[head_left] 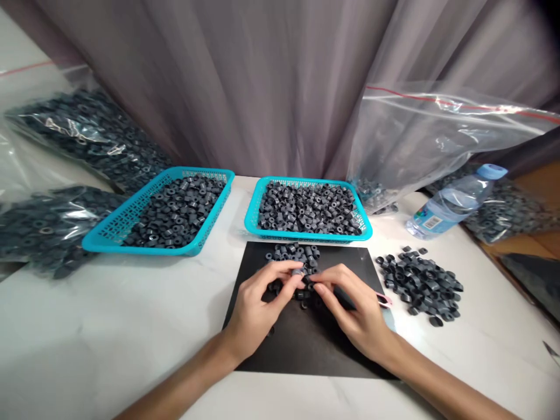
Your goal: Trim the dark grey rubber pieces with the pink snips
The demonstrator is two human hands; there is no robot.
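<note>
Above a black mat (306, 350) both hands meet near its upper middle. My left hand (262, 300) pinches a small grey ring-shaped part (297, 272) between thumb and fingertips. My right hand (356, 309) holds a small dark part (308, 280) in its fingertips, close beside the left one. Behind and under the fingers lies a pile of grey ring-shaped parts (286, 253) on the mat. Whether the two held parts touch is too small to tell.
Two blue baskets (192, 249) (306, 236) of dark parts stand behind. Right of the mat are loose dark caps (422, 286), a pink-edged object (385, 300) and a water bottle (455, 201). Filled plastic bags (65, 221) (503, 210) flank both sides, before a grey curtain.
</note>
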